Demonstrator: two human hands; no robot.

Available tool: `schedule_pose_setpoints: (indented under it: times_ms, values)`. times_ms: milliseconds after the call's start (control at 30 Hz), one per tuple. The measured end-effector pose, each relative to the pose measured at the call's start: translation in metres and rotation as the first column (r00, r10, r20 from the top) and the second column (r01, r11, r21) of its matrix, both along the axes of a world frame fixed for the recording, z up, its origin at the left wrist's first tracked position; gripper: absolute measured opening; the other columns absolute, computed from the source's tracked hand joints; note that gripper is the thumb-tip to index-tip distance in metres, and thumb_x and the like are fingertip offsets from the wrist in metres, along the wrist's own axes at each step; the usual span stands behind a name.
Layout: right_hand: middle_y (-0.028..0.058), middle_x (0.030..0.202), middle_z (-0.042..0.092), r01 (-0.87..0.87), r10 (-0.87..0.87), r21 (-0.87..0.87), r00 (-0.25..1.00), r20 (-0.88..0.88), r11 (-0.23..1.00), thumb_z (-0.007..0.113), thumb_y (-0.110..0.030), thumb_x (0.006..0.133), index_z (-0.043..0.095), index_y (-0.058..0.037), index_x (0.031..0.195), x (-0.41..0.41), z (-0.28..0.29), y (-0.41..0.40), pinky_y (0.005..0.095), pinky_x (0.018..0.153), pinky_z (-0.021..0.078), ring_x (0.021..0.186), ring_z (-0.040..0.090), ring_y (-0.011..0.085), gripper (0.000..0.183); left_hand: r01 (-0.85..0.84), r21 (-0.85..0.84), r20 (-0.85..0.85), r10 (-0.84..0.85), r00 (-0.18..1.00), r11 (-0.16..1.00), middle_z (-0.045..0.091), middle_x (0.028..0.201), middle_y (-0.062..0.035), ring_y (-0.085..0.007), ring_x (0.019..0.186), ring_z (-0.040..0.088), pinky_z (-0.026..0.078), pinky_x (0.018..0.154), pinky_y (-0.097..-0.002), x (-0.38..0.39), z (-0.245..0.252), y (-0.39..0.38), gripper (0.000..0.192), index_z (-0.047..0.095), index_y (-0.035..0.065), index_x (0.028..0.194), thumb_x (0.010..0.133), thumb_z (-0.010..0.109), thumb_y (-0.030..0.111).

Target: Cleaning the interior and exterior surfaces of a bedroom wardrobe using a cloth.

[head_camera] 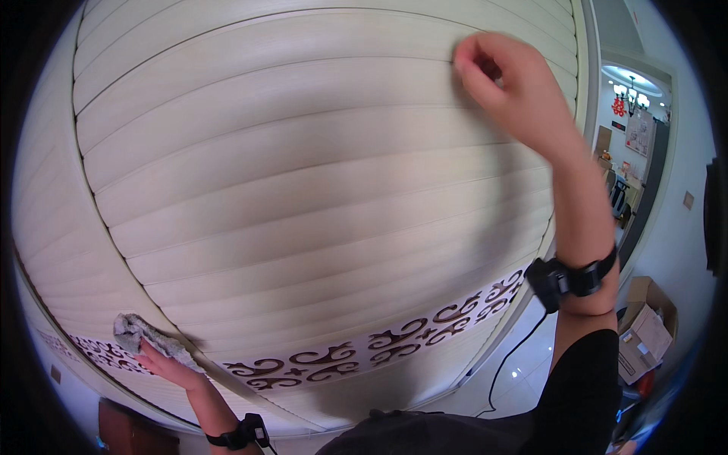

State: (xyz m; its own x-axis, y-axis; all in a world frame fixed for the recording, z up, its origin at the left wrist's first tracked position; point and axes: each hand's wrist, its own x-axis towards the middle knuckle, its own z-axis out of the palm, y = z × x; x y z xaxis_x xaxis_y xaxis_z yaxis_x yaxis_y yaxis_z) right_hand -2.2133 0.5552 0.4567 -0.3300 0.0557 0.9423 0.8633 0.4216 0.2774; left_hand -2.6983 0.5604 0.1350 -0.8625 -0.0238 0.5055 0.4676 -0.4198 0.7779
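Before me stands a cream louvred wardrobe door with horizontal slats and a dark scrollwork band across its lower part. At the lower left, my left hand holds a grey cloth against the door frame, beside the edge between two door panels. My right hand is raised at the upper right, by the slats near the door's right side. Its fingers are curled and slightly blurred; whether they touch the slats or hold something small I cannot tell. Black straps with devices sit on both forearms.
A black cable hangs from the right forearm device to the tiled floor. An open cardboard box stands at the lower right. Beyond a doorway is a room with a chandelier. Brown furniture is at the lower left.
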Motion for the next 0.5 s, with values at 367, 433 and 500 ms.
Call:
schedule_pose_setpoints:
  times_ms: [367, 433, 500]
  values:
    - [0.0024, 0.072, 0.057, -0.311, 0.298, -0.082, 0.944, -0.139, 0.947, 0.062, -0.009, 0.081, 0.06, -0.0017, 0.08, 0.012, -0.008, -0.018, 0.0253, 0.061, 0.0437, 0.066, 0.053, 0.0123, 0.008, 0.197, 0.27, 0.091, -0.229, 0.969, 0.942, 0.039, 0.132, -0.0152, -0.0246, 0.113, 0.045, 0.035, 0.097, -0.0332, 0.034, 0.03, -0.009, 0.042, 0.046, -0.0017, 0.125, 0.095, 0.043, 0.027]
    - [0.0048, 0.073, 0.058, -0.179, 0.175, -0.038, 0.98, -0.097, 0.983, 0.062, -0.01, 0.08, 0.061, -0.0025, 0.08, 0.009, -0.009, -0.004, 0.0276, 0.061, 0.0446, 0.067, 0.054, 0.0161, 0.008, 0.223, 0.332, 0.142, -0.282, 0.949, 0.916, 0.04, 0.13, -0.0151, -0.0243, 0.112, 0.045, 0.035, 0.097, -0.0334, 0.038, 0.037, -0.012, 0.044, 0.045, -0.0028, 0.125, 0.094, 0.045, 0.028]
    - [0.0088, 0.075, 0.059, -0.046, 0.047, 0.009, 0.993, -0.113, 0.999, 0.063, -0.013, 0.078, 0.063, -0.005, 0.08, 0.005, -0.01, 0.004, 0.034, 0.061, 0.046, 0.069, 0.056, 0.0251, 0.008, 0.259, 0.329, 0.138, -0.318, 0.938, 0.908, 0.04, 0.131, -0.0148, -0.0239, 0.112, 0.045, 0.035, 0.097, -0.0333, 0.031, 0.033, -0.014, 0.045, 0.043, -0.0024, 0.127, 0.094, 0.045, 0.028]
